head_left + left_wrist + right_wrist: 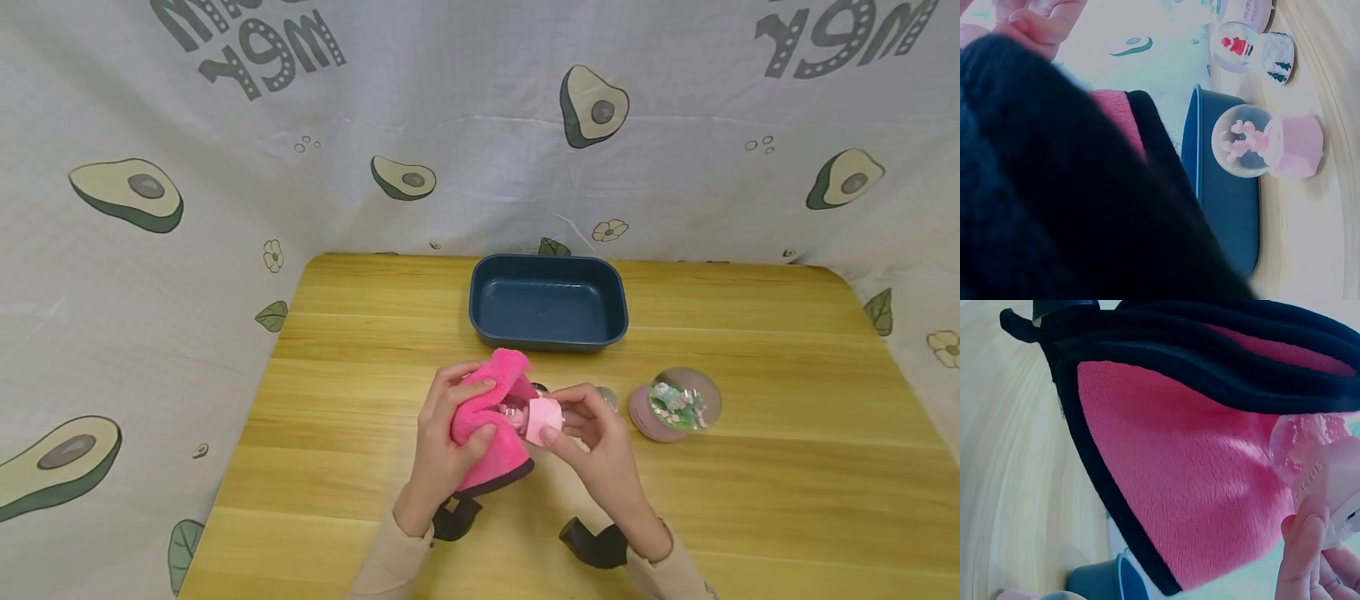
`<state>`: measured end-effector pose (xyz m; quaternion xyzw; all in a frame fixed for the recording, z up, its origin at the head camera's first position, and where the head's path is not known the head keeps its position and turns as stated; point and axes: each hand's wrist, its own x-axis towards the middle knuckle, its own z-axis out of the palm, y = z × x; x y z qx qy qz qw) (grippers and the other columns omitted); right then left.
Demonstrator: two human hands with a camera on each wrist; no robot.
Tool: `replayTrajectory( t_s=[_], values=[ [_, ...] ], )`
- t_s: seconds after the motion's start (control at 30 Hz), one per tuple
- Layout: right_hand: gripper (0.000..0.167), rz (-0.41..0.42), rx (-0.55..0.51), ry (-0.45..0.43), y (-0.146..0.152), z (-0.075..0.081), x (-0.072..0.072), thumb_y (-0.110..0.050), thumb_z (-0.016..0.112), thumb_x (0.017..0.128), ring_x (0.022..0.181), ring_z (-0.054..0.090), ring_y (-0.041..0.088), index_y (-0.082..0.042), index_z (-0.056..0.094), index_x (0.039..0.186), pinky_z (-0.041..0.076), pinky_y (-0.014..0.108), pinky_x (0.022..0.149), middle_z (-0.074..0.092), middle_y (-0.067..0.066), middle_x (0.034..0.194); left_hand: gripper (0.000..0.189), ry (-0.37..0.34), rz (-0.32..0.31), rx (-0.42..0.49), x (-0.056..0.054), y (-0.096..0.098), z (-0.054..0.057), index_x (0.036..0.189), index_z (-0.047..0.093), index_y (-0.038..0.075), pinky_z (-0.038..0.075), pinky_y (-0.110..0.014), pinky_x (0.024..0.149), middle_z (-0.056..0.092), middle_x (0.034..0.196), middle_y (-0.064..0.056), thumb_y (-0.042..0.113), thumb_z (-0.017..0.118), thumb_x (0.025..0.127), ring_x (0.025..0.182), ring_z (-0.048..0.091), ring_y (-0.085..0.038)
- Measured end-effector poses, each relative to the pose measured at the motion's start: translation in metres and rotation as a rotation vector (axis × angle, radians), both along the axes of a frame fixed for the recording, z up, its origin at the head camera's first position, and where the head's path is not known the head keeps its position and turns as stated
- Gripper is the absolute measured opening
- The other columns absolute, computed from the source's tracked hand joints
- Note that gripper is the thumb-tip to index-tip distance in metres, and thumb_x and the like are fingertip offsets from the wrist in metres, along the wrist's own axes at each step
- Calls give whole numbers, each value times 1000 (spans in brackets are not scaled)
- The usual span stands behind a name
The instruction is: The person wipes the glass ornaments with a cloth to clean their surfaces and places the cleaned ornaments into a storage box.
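My left hand [450, 429] grips a bright pink plush cloth [491, 454] with a dark edging, wrapped partly around a small snow globe's clear ball [1304, 447]. By its pale pink base [544, 421], my right hand [600, 437] pinches this globe between thumb and fingers. Lettering shows on the base in the right wrist view, where the cloth [1191, 475] hangs beside the ball and touches it. In the left wrist view the cloth's dark underside hides much of the scene.
A dark blue bin [549, 337] stands at the table's back. Right of my hands is a larger snow globe [678, 404] with a pink base. The left wrist view shows a Santa snow globe [1250, 50] and one with pink figures [1266, 144] near the bin.
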<state>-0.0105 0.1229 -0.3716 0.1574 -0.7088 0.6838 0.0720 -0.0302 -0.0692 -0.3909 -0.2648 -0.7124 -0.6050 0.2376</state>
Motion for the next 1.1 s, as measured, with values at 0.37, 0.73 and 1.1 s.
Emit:
replayTrajectory(
  t_s=[0.37, 0.73, 1.1],
  values=[
    [40, 63, -142, -17, 6, 3, -2, 18, 55, 82, 99, 62, 18, 12, 50, 121, 53, 24, 80, 56, 13, 116, 43, -42, 39, 59, -2, -5, -1, 115, 56, 6, 54, -34, 80, 52, 120, -17, 43, 55, 93, 110, 52, -28],
    [50, 127, -273, -30, 7, 3, -3, 13, 59, 80, 109, 54, 20, -2, 46, 125, 51, 27, 86, 50, 13, 124, 44, -82, 10, 95, -1, -4, -2, 117, 56, 5, 53, -35, 82, 51, 122, -17, 42, 55, 94, 112, 50, -28],
    [50, 75, -205, -29, 9, 8, -2, 17, 61, 78, 110, 55, 20, -3, 47, 122, 47, 26, 88, 59, 7, 117, 45, -102, -27, 98, 1, -1, -1, 119, 55, 4, 52, -35, 84, 50, 124, -17, 42, 55, 94, 114, 50, -28]
  ],
)
